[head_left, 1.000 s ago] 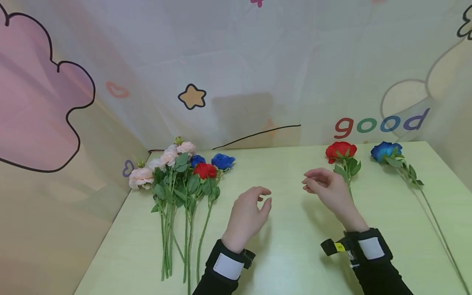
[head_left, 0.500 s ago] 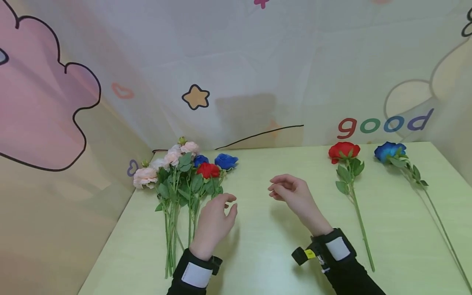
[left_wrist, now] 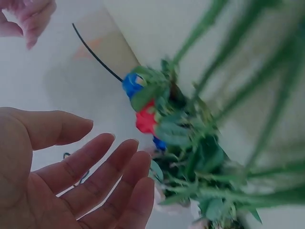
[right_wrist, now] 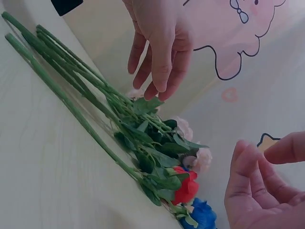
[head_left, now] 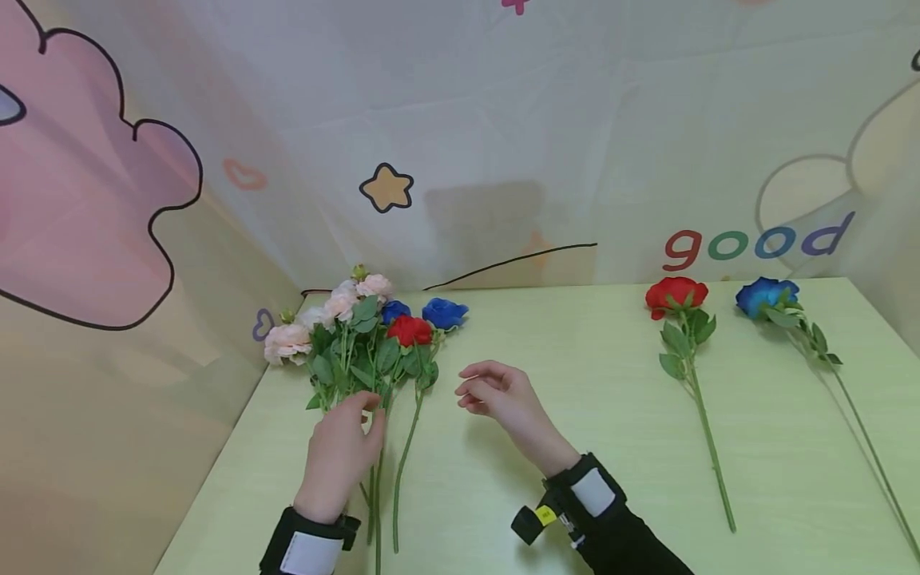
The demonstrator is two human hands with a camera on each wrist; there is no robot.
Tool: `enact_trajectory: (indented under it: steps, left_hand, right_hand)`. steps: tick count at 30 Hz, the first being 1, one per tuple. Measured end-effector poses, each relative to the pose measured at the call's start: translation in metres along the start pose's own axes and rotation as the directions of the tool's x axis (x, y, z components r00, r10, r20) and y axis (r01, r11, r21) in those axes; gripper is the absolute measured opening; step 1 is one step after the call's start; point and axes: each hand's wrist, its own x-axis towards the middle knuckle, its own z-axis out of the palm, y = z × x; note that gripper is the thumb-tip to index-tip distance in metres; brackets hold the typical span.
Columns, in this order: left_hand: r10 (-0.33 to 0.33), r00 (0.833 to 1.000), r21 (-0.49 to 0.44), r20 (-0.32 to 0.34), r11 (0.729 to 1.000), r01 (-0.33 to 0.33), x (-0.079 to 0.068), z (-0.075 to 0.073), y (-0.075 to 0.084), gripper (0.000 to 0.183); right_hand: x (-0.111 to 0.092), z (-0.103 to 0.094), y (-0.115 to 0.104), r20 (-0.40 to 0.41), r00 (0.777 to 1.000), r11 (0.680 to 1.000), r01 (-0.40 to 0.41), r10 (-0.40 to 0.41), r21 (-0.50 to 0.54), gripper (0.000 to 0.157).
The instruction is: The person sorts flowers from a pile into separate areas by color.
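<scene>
A bunch of flowers lies at the left of the table: pale pink blooms (head_left: pixel 287 342), a red rose (head_left: pixel 410 330) and blue roses (head_left: pixel 444 313), with leafy green stems (head_left: pixel 398 487) pointing toward the person. My left hand (head_left: pixel 339 455) hovers above these stems, overlapping them in the head view. Its fingers are relaxed and hold nothing, and in the left wrist view the palm (left_wrist: pixel 47 200) shows bare. To the right of the bunch, my right hand (head_left: pixel 506 403) hangs over the table. Thumb and fingers are loosely bent around no object; the right wrist view shows them beside the blooms (right_wrist: pixel 186 186).
On the right side of the table (head_left: pixel 575 335) lie a single red rose (head_left: pixel 676 294) and a single blue rose (head_left: pixel 766 297), stems toward the person. A printed cloth (head_left: pixel 489 120) stands behind the table and along its left side.
Both hands have moved left: the left one from beside the bunch to over its stems, the right one from near the single red rose to just right of the bunch. The flowers have stayed put.
</scene>
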Motion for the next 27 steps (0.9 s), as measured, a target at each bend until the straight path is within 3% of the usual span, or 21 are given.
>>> enact_trajectory:
  steps: [11,19,27]
  left_hand:
    - [-0.115,0.993,0.166,-0.001,0.980,0.113,-0.010,-0.019,-0.034,0.031]
    - [-0.192,0.976,0.204,0.107,0.965,0.167,-0.011,-0.010,-0.050,0.029]
    - [-0.236,0.961,0.204,0.140,0.957,0.206,-0.009,-0.004,-0.062,0.024]
  right_hand:
    - [-0.002,0.032,0.015,0.089,0.996,0.998,-0.027,0.022,0.064,0.027]
    - [-0.006,0.037,0.024,0.146,0.989,0.999,-0.043,0.038,0.032,0.032]
    - [-0.007,0.039,0.024,0.169,0.985,0.999,-0.046,0.042,0.020,0.032]
